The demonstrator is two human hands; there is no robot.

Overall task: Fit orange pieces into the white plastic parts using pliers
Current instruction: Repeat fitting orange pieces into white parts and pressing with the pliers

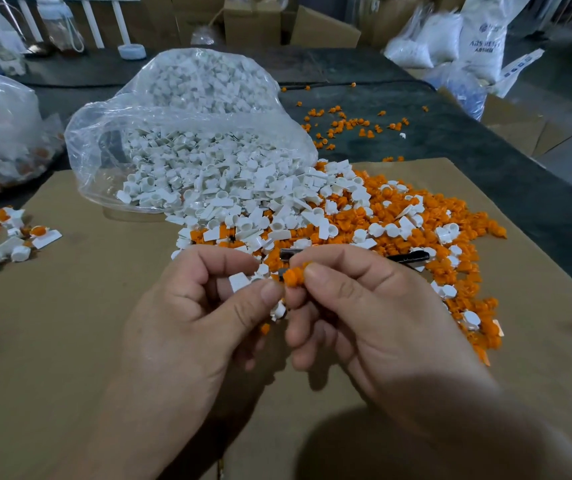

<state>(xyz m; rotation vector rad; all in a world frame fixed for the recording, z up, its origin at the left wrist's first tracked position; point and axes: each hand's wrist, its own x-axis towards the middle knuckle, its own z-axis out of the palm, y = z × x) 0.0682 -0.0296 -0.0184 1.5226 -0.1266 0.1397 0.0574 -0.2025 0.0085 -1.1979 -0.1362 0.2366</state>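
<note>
**Hands meet over the near edge of the heap**

We see both hands raised together above the brown cardboard sheet (80, 306) that covers the near part of the dark counter (468, 143). The left hand (187, 313) has its fingers curled, thumb and forefinger pinching a small white plastic part (239, 282). The right hand (367, 306) is curled too, thumb and forefinger gripping a small ribbed orange piece (293, 276). The two items sit just beside each other between the fingertips, the orange piece to the right of the white one. We cannot tell whether they touch.

Just beyond the hands, toward the far edge, lies a heap (381, 223) of loose white parts and orange pieces, spreading toward the counter's right edge. A black-handled metal tool (410, 257) lies across it, directly behind the right hand's fingers. We cannot tell whether the hand touches it.

Further back, a clear plastic bag (187, 109) of white parts spills open onto the cardboard. More orange pieces (346, 124) are scattered on the bare counter toward the far right corner. By the left edge sit white parts with orange already fitted in them (11, 237), and behind them a second, cloudy plastic bag (0, 126).
</note>
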